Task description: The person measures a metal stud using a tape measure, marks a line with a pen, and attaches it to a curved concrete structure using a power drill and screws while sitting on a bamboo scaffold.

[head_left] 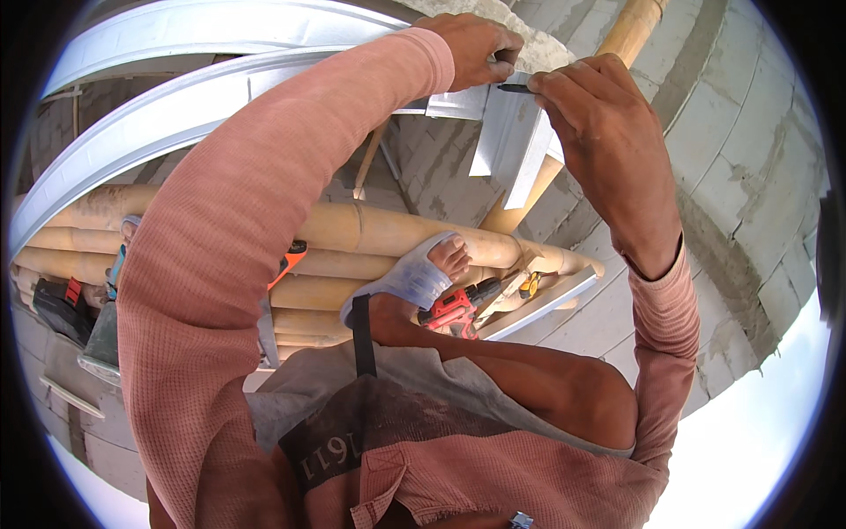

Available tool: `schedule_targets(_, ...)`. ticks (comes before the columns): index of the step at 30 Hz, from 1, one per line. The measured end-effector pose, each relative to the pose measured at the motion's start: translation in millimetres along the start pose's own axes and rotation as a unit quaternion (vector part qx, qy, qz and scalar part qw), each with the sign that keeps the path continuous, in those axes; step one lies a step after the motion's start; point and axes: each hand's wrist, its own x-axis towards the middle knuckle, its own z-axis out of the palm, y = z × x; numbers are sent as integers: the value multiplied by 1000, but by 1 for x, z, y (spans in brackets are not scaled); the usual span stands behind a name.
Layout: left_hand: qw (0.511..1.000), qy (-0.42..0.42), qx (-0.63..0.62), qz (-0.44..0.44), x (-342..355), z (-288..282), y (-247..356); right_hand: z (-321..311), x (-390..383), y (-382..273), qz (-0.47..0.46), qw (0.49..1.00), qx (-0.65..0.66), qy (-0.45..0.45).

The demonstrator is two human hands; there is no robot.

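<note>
My right hand (608, 132) pinches a slim black pen-like marker (514, 88), its tip pointing left across the silvery metal profile. Below that tip, a cut metal end with bent flanges (511, 145) hangs down. Beside it on the left, my left hand (476, 53) is closed, fingers curled at the top of the metal near the rough concrete edge (542, 48). Whatever lies between those fingers is hidden. Long shiny metal channels (203, 31) run from the upper left toward both hands, passing behind my left forearm.
Bamboo poles (397, 231) form the platform under my sandaled foot (410, 278). On them lie a red-and-black cordless drill (452, 309), a yellow tape measure (530, 284) and a metal strip (546, 304). A block wall (723, 150) rises at right; an upright bamboo pole (630, 31) stands before it.
</note>
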Motion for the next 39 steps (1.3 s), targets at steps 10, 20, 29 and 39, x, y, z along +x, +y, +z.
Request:
schedule_targets(10,999,12,24,19,7,7,0,-2,-10,-12,15,998,-67,-8)
schedule_targets(20,1000,-4,0,13,1,2,-3,-67,-116,8,365,788,339,362)
schedule_targets(29,999,-27,3,27,2,0,-1,107,-160,-69,275,-35,846,456)
schedule_targets(39,997,-3,15,71,-2,-4,1,123,-215,-55,116,73,861,490)
